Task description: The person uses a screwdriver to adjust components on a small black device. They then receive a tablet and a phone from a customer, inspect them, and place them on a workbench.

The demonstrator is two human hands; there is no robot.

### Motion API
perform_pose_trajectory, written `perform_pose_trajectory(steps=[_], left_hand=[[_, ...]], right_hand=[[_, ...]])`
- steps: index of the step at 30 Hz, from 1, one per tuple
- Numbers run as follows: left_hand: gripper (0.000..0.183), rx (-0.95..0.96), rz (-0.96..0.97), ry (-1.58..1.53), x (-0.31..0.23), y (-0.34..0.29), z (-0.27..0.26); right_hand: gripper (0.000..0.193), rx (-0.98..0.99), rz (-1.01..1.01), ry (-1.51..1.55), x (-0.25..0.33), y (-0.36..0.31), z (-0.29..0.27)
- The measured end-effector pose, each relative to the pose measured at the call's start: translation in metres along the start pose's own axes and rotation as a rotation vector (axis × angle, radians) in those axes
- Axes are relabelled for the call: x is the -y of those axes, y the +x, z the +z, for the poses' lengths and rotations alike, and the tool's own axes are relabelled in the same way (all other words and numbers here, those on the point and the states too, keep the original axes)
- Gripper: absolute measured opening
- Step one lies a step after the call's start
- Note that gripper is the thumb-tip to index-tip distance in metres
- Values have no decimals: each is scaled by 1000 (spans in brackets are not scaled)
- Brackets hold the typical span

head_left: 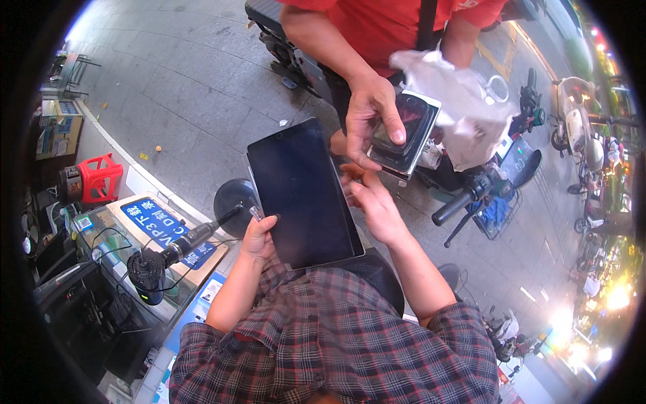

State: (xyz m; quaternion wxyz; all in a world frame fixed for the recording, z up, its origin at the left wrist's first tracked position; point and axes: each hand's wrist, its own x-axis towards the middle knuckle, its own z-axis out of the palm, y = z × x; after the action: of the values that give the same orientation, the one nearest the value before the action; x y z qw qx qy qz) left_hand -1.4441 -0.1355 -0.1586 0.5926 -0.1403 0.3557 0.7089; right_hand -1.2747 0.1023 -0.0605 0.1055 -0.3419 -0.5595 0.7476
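Observation:
A black tablet (303,195) with a dark screen is tilted in front of my body. My left hand (259,239) grips its lower left edge, thumb over the front. A small shiny piece (256,213) sits by that thumb; its kind is unclear. My right hand (374,205) is just off the tablet's right edge, fingers apart and slightly bent, holding nothing visible. Just beyond it, another person's hand (370,114) holds a flat dark device (406,124) on top of a pale-edged flat stack. A whitish plastic bag (464,101) hangs beside that stack.
The person opposite wears a red shirt (377,27). A scooter handlebar (464,198) and basket (498,215) stand at right. On the left are a counter with a blue sign (158,222), a jointed black arm (192,242), a round black stool (235,202) and a red stool (101,176).

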Motion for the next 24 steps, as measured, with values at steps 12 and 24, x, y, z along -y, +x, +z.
perform_pose_trajectory(steps=[12,24], left_hand=[[53,-70,53,111,-12,-13,28],[49,-19,35,148,4,-28,11]], right_hand=[[54,-307,-132,347,52,-13,-51],[44,-343,-97,324,25,-3,-41]])
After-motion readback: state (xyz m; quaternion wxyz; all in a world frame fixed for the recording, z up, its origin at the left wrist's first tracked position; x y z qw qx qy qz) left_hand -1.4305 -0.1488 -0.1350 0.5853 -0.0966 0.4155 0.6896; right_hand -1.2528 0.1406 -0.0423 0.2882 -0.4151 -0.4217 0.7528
